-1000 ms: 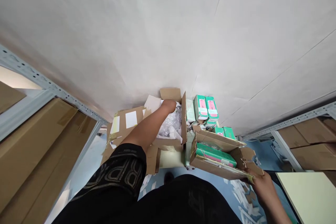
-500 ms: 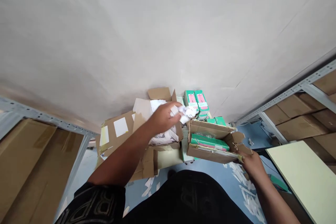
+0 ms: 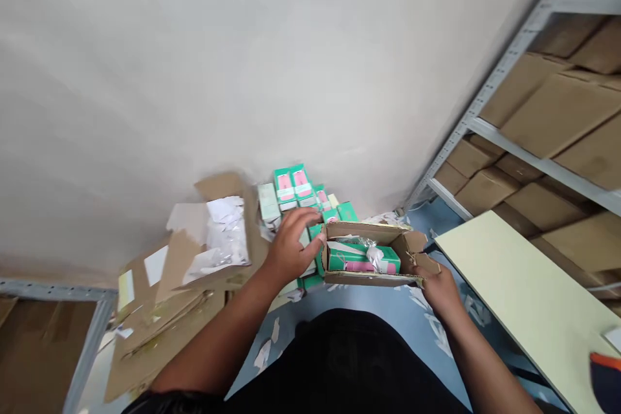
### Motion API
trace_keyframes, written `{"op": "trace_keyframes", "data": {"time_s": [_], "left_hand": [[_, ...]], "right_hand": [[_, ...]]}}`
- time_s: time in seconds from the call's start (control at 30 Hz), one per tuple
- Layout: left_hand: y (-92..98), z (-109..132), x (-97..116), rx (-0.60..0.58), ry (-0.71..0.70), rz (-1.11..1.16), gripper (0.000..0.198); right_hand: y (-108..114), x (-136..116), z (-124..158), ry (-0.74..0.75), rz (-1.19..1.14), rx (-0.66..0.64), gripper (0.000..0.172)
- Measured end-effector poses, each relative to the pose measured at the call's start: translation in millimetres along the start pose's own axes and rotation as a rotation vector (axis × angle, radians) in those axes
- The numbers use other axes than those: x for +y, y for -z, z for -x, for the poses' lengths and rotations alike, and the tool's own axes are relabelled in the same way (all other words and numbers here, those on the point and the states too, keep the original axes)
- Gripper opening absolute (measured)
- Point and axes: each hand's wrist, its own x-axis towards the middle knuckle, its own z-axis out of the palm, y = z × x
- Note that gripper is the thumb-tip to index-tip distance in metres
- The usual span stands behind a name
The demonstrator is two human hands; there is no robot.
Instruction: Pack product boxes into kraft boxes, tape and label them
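Note:
An open cardboard carton (image 3: pixel 371 279) is held up in front of me. My right hand (image 3: pixel 440 291) is closed on its right end, by the torn flaps. At the carton's left end is my left hand (image 3: pixel 295 246), thumb and fingers apart, holding nothing; whether its thumb touches the cardboard I cannot tell. Inside the carton lies a green and pink box (image 3: pixel 361 257), with crumpled white paper (image 3: pixel 375 256) on top and some clear plastic beside it.
Left stands an open carton (image 3: pixel 191 252) filled with white paper and plastic. Several green and pink boxes (image 3: pixel 294 186) are stacked by the wall. A pale tabletop (image 3: pixel 528 304) is on the right, before shelves of cartons (image 3: pixel 557 123). Paper scraps (image 3: pixel 264 354) litter the blue floor.
My left hand has let go of the crumpled paper, which now lies in the carton, and has moved to its left end. The view has turned right.

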Motion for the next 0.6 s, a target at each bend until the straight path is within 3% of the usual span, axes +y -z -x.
{"op": "trace_keyframes", "data": {"time_s": [0.07,0.2,0.3,0.47,0.6], "left_hand": [[-52.1,0,16,-0.001,0.153,0.168,0.046],[-172.3,-12,49,-0.33,0.307,0.589,0.053],[-247.9,-32,74,-0.411,0.339,0.642,0.051],[-340.8,-72,102,-0.551,0.28,0.599,0.056],[-407.3,-105,118,-0.638,0.146,0.583,0.054]], "right_hand": [[40,18,-3,-0.034,-0.018,0.063,0.021],[112,55,-6,-0.098,-0.015,0.191,0.021],[153,85,-8,-0.133,-0.015,0.285,0.025],[203,135,-14,-0.164,-0.081,0.413,0.041],[233,170,-24,-0.188,-0.092,0.552,0.065]]}}
